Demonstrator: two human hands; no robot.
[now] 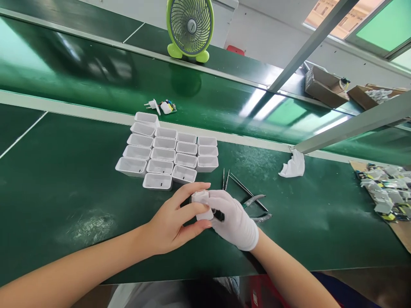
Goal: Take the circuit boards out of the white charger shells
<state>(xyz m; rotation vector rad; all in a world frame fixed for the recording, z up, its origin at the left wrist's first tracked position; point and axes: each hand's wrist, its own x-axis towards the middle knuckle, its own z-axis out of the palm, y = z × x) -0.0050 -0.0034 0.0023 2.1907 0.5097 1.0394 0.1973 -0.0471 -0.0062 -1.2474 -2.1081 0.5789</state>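
Observation:
Between my two hands, above the front of the green bench, is a small white plastic housing [202, 197]. My bare left hand [175, 218] grips it from the left, with thumb and fingers closed round it. From the right, my right hand [233, 218], in a white glove, is closed on the same piece. Its inner side and the gloved fingertips are partly hidden. Just beyond my hands stand rows of open white plastic cases [157, 181]. Tweezers [226, 179] and cutting pliers [257, 201] with grey handles lie right beside the gloved hand.
A white plug part with a circuit board [167, 107] lies behind the cases. To the right are a crumpled white glove [293, 164] and a cardboard sheet of circuit boards [385, 192]. A green fan [192, 28] and cardboard boxes [326, 87] stand farther back. A metal post [349, 124] slants across the right.

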